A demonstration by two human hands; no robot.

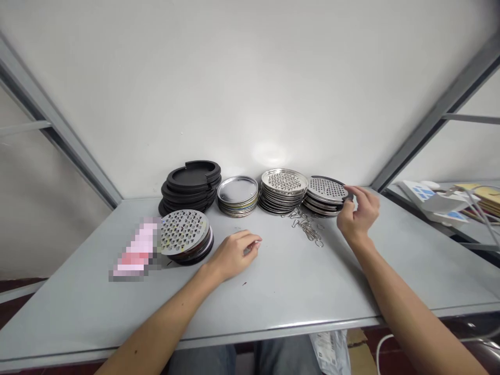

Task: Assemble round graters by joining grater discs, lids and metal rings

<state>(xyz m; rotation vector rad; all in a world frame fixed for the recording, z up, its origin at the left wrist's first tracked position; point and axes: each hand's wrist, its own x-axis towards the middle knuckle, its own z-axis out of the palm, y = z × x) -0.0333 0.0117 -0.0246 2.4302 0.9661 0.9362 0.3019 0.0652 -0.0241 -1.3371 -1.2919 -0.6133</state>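
My left hand [237, 254] rests on the grey table in front of the stacks. Its fingers curl loosely, the thumb tip close to the forefinger, and nothing shows between them. At the right, my right hand [359, 211] grips the edge of the top grater disc [327, 188], a perforated metal plate in a black ring, on a stack of similar discs. To the left of that stack stand ridged metal grater plates [284, 181] and plain metal lids [237, 190]. Small metal clips with rings [308, 229] lie loose before them.
Black notched rings [193, 176] are piled at the back left. Nearer stands another grater stack [185, 232], beside a blurred pink item [136, 250]. A wall [250, 94] closes off the back of the table [297, 302]. Metal frame posts [433, 120] flank it, with white boxes [425, 195] beyond the right one.
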